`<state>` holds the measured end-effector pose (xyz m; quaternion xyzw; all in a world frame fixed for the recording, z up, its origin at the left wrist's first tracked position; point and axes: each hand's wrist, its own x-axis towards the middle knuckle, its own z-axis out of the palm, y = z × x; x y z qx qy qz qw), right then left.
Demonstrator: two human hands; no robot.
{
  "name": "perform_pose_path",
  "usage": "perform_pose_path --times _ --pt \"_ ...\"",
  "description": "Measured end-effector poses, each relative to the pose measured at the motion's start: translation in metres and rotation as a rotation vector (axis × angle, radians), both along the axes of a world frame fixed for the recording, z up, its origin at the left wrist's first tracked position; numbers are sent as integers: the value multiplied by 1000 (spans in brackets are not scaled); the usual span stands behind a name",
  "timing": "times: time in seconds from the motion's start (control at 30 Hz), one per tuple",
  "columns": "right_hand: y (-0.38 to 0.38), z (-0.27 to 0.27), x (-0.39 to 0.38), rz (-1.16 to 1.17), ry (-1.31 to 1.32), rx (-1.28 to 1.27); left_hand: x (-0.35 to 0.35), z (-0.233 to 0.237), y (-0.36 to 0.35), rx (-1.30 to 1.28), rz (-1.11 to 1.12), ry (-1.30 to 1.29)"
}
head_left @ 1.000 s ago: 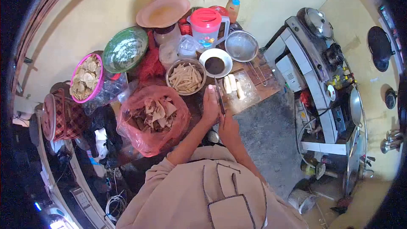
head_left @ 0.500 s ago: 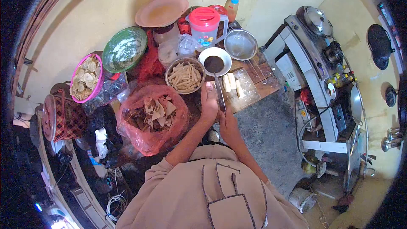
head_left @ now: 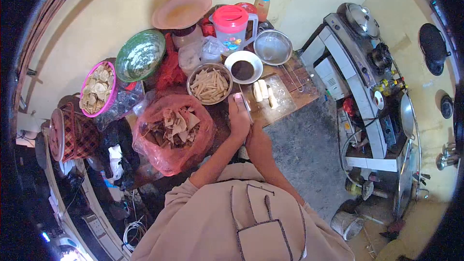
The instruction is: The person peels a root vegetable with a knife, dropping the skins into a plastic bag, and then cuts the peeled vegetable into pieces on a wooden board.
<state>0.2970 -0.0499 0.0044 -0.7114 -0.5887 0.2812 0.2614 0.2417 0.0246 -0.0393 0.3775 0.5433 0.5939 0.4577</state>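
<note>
My right hand is closed around the handle of a knife, whose thin blade points up and away from me. My left hand is beside the blade with its thumb uppermost; its other fingers are mostly hidden, so whether it holds anything does not show. Just beyond, pale peeled sticks lie on a cutting board. A metal bowl full of pale cut strips stands left of the knife tip. Behind the board is a white bowl of dark liquid.
A pink plastic bag of brownish thin pieces sits at left. Behind stand a green basin, a pink basket of pale slices, a red-lidded pitcher and a strainer. A stove is on the right.
The knife has turned so its blade shows narrower and tilts more to the left. My right hand has drawn slightly toward me and left. The view has shifted slightly.
</note>
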Motion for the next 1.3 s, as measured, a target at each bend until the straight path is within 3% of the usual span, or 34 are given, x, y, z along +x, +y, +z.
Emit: perform_pose_path --times 0.13,0.23,0.33,0.43,0.53,0.63,0.83,1.03,1.3 --pt "2 -1 3 12 -25 -25 -3 14 -3 -21 -7 59" --pt "8 -12 12 65 259 152 -4 15 1 43 -19 -249" --pt "15 -22 21 52 298 316 -8 28 0 47 -76 -225" --pt "20 -13 33 73 295 186 -15 22 2 10 -117 -266" --pt "25 16 25 -66 398 220 -14 19 2 47 -127 -217" --pt "41 12 20 -4 460 364 -10 23 -4 76 -120 -227" --pt "46 -18 16 -81 717 258 -5 20 -5 180 -94 -158" --pt "46 -18 10 -25 367 532 -2 29 -10 186 -87 -157" --pt "48 -24 15 -93 248 593 1 22 -12 146 -48 -103"
